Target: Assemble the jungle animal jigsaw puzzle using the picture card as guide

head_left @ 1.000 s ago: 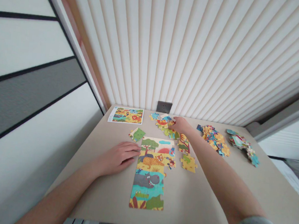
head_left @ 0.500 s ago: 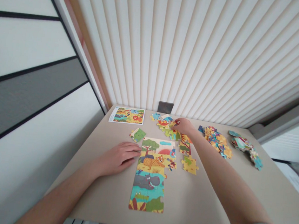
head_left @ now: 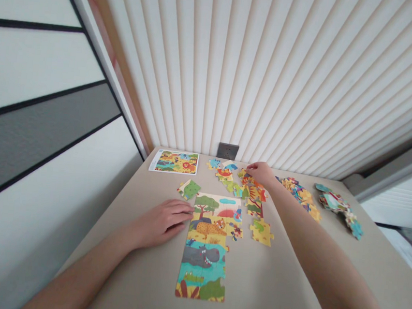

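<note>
My left hand [head_left: 161, 223] lies flat on the table, fingers stretched out, their tips at the left edge of a partly assembled jigsaw puzzle [head_left: 203, 261]. The puzzle shows a tree, a leopard, a hippo and a crocodile; its right edge is uneven. Farther back, my right hand [head_left: 261, 173] is closed in a pinch at the edge of the loose puzzle pieces [head_left: 246, 179]; its fingers partly hide the piece there. A yellow and green piece [head_left: 261, 231] lies right of the puzzle, and a green piece [head_left: 189, 190] lies above its top left corner.
A picture card [head_left: 176, 162] of the whole scene lies at the back left. Two heaps of pieces, one yellowish [head_left: 302, 195] and one mixed [head_left: 337, 206], lie at the right beyond my right arm. A ribbed wall with a socket [head_left: 227, 151] borders the table's back.
My right hand has moved a little to the right and back, uncovering orange and yellow pieces. My left hand stays beside the puzzle. The view has tilted slightly.
</note>
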A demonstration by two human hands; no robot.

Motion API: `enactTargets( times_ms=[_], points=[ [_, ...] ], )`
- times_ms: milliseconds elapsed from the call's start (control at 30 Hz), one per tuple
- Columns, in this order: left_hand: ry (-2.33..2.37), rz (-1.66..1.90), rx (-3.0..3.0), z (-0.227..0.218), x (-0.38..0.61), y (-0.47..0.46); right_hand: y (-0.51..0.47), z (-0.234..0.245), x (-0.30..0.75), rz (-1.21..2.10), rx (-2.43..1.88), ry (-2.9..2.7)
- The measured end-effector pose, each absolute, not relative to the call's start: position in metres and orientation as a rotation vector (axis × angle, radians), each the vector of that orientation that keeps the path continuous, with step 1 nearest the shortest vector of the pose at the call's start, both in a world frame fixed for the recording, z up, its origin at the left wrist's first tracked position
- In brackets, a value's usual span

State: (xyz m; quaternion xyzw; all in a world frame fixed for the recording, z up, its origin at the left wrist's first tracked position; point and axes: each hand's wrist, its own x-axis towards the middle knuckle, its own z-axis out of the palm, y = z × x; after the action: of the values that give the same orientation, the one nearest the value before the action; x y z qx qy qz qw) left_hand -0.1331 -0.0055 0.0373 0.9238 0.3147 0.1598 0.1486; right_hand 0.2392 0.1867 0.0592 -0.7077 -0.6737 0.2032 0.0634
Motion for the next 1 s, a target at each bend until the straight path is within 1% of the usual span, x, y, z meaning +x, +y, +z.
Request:
enactTargets(
  times_ms=[133,233,400,533,733,900,1000],
  points=[
    [0.898,0.448,2.663,0.038,-0.133,-0.005,0.183,0.056,0.234,0.505,-2.078,-2.087],
    [0.904,0.423,2.676,0.038,-0.134,-0.006,0.179,0.054,0.22,0.42,-1.942,-2.175],
    [0.912,0.401,2.685,0.039,-0.134,-0.006,0.173,0.049,0.193,0.414,-1.645,-2.393],
    [0.905,0.401,2.682,0.041,-0.135,-0.006,0.172,0.046,0.185,0.397,-1.576,-2.487],
    [0.91,0.417,2.672,0.041,-0.135,-0.007,0.167,0.057,0.197,0.278,-1.596,-2.498],
    [0.9,0.414,2.676,0.038,-0.135,-0.006,0.167,0.063,0.224,0.128,-1.857,-2.314],
    [0.898,0.421,2.674,0.037,-0.136,-0.006,0.167,0.06,0.234,0.103,-1.934,-2.293]
  ],
)
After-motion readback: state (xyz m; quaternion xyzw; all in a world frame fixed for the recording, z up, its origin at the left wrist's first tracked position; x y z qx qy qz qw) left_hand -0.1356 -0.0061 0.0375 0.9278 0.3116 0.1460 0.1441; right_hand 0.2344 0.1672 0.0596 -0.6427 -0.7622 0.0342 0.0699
